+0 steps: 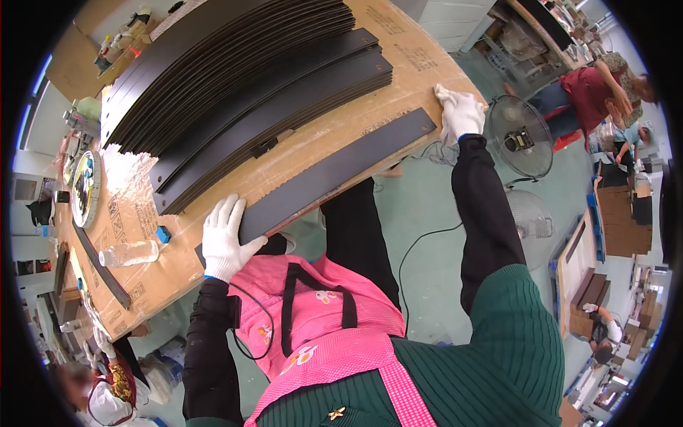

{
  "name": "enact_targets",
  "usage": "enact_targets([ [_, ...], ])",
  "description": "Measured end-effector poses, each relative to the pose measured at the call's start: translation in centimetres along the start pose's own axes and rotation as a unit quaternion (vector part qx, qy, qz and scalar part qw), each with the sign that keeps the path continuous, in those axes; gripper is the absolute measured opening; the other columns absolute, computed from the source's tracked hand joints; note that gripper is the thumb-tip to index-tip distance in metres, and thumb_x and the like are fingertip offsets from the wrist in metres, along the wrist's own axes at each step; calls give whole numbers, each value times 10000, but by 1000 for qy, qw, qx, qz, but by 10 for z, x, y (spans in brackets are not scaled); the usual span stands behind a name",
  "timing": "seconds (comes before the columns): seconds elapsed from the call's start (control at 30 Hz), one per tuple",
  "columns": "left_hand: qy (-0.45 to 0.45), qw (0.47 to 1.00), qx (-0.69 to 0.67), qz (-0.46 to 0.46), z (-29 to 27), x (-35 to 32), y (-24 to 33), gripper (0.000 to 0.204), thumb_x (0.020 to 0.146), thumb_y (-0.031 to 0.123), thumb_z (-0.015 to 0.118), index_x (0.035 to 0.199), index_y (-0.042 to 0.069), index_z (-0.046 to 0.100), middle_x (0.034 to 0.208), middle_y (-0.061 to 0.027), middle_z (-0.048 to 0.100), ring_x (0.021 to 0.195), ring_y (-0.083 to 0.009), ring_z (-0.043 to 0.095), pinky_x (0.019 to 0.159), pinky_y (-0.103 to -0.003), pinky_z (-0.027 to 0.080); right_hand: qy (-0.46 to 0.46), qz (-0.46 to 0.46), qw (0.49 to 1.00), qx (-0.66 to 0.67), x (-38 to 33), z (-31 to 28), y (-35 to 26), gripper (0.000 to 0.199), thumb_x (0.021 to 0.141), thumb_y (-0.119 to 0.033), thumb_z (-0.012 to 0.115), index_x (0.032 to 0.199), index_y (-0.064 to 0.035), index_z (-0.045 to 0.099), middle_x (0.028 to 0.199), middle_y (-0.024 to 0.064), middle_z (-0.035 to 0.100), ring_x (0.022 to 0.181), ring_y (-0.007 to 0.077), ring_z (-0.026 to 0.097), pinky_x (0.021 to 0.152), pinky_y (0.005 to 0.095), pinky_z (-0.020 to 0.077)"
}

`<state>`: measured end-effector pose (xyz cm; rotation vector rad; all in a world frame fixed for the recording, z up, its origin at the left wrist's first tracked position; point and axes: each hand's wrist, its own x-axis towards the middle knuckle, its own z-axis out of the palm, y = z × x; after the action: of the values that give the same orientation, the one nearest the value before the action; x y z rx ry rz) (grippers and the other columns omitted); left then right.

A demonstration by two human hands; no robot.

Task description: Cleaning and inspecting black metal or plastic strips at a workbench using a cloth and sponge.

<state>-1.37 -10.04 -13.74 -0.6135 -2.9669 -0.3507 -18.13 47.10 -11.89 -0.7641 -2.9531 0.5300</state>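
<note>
A long, dark, slightly curved flat strip (334,172) lies alone along the near edge of the cardboard-covered worktable (313,153), one end towards my left, the other towards my right. I see my left hand (224,238), in a white knit glove, at the strip's left end: the fingers lie flat and spread on its top face, the thumb hooks at the end edge, so the hand presses rather than pinches. My right hand (459,112), also white-gloved, rests on the table edge just beside the strip's right end; its fingers are curled loosely, and I cannot tell whether it touches the strip or grips anything.

Behind the single strip, farther onto the table, lie stacks of similar dark curved strips (235,78), fanned so that their edges step one over another. One more dark strip (99,265) lies apart at the left of the table, close to a clear plastic water bottle (129,253) lying on its side and a small blue block (163,234). A round, ring-shaped object (85,188) sits farther left.

Below the table edge I see my pink apron (320,320) over a green ribbed sweater (498,356). To the right, on the green floor, stands an electric fan (521,135). Another person (590,92) in a dark red top bends over beyond it.
</note>
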Motion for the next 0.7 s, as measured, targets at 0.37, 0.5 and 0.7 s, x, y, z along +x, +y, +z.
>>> enact_targets([
  [0.37,-9,999,20,-26,-2,-8,-11,952,699,430,909,1510,78,557,1585,-162,532,1474,-392,486,1210,-518,390,14,-417,909,1,-162,112,-133,313,756,-351,747,1051,-253,781,1148,29,753,1127,295,701,1035,468,519],
  [0.5,5,1000,-6,-14,-4,5,-1,923,709,419,899,1500,74,570,1575,-173,545,1467,-403,490,1210,-536,392,177,-445,875,-76,-54,42,-38,466,822,-200,748,1285,-251,768,1345,64,728,1275,299,640,1137,454,466],
  [0.7,7,999,-31,-18,8,-8,-2,953,627,340,924,1468,46,587,1557,-200,555,1444,-437,497,1215,-556,385,93,-148,981,-84,-3,50,-2,371,938,-370,624,1255,-226,754,1348,100,680,1272,401,615,1085,583,492],
])
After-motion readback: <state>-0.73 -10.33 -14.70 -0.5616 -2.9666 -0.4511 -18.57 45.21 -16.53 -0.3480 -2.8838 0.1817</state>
